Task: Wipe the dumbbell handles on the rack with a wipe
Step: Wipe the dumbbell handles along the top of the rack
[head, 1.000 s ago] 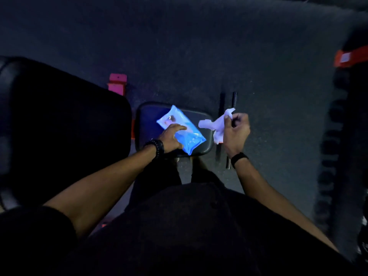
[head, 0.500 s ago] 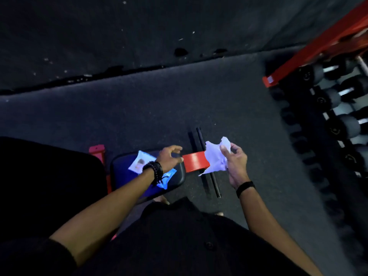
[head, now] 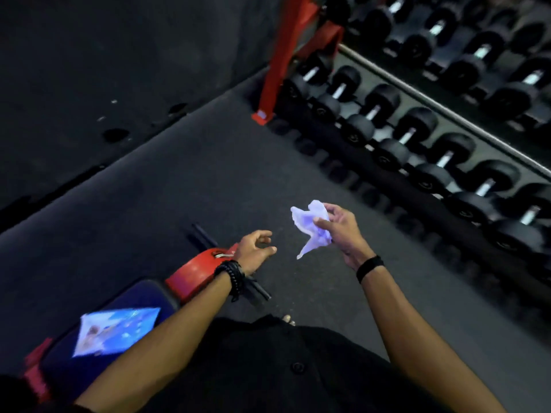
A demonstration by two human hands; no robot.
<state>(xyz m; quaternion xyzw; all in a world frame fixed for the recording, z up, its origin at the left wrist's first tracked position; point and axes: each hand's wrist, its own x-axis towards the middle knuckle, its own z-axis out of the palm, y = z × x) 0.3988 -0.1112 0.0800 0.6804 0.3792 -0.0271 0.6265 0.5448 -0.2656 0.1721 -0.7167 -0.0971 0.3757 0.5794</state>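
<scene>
Wiping hadn't begun, by my reckoning: every chrome-handled black dumbbell (head: pixel 387 123) on the red-framed steel rack (head: pixel 286 55), off at two o'clock, sat untouched. The right hand (head: pixel 343 231) pinched the crumpled white wipe (head: pixel 311 228) between thumb and fingers, palm turned up, well short of the nearest handle. The left hand (head: pixel 256 248) hung empty, fingers loosely curled. The glossy blue wipe packet (head: pixel 116 329) lay at seven o'clock on the padded dark desk (head: pixel 149 293).
</scene>
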